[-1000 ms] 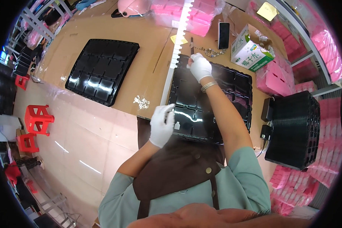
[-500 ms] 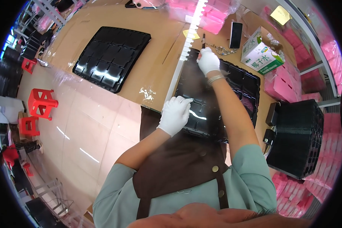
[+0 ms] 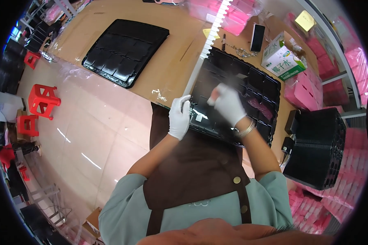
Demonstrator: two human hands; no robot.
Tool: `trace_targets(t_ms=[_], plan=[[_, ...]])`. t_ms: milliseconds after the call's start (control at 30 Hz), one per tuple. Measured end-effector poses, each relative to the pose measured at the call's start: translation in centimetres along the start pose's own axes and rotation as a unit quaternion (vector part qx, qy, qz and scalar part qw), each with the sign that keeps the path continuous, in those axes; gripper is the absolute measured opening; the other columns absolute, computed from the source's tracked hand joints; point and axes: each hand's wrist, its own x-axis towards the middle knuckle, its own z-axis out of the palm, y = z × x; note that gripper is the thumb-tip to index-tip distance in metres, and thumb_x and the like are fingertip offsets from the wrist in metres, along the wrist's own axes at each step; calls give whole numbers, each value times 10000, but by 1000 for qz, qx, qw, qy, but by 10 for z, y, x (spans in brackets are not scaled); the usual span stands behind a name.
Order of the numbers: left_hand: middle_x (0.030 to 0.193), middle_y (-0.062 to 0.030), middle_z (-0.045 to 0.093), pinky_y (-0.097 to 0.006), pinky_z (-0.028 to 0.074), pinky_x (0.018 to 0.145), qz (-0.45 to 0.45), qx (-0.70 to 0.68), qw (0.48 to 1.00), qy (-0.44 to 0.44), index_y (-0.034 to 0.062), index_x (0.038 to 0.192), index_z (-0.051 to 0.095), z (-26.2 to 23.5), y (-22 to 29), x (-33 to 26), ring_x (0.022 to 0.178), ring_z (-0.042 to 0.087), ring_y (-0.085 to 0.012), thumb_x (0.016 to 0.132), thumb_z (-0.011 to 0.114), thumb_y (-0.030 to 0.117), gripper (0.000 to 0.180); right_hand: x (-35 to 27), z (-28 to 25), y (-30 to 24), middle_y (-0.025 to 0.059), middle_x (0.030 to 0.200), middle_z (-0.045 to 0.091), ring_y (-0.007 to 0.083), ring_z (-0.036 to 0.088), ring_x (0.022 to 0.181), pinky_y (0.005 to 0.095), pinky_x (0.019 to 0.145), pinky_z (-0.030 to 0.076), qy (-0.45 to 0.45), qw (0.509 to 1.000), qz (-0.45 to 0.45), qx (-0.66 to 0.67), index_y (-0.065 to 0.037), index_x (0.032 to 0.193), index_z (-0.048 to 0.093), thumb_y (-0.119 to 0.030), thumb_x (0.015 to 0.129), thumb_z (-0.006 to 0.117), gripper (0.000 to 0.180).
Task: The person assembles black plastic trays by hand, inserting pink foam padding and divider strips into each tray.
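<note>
A black moulded plastic tray (image 3: 253, 87) with several compartments lies in front of me on the brown table. My left hand (image 3: 179, 118), in a white glove, closes its thumb and fingers at the tray's near left edge. Over the middle of the tray my right hand (image 3: 229, 104), gloved too, is curled in and blurred; what its fingers hold, if anything, I cannot make out. Along the tray's left side runs a long white toothed strip (image 3: 207, 47), its near end by my left fingertips. A dark pink bundle (image 3: 261, 108) lies in the right part of the tray.
Another black tray (image 3: 124, 53) lies to the left on the table (image 3: 171, 77). Beyond mine are a pen (image 3: 223, 42), a chain (image 3: 245, 53), a phone (image 3: 256, 37) and a carton (image 3: 282, 61). A stack of black trays (image 3: 315, 149) stands right; red stools (image 3: 44, 100) stand left.
My right hand has come back toward me from the tray's far edge to its middle. My left hand has shifted slightly left to the tray's edge. The view has shifted a little.
</note>
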Motion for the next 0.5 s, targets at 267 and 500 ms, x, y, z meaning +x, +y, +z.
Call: trace_targets(t_ms=[267,500], plan=[[987,-126,584,-325,461,829,1,-5,1000,9,8,1058,622,10,-10,-3,928,583,-247,930,468,21,200,-39,36,-16,149,836,642,339,638,807,433,705,506,-97,980,-20,-170,-63,847,623,-56,793,569,76],[977,-118,575,-315,460,806,-26,-2,1000,-3,6,1045,617,8,-1,-2,897,575,-240,930,454,18,200,-42,36,-10,175,822,638,350,636,798,428,703,500,-76,996,21,-30,-20,844,599,-39,772,596,75]])
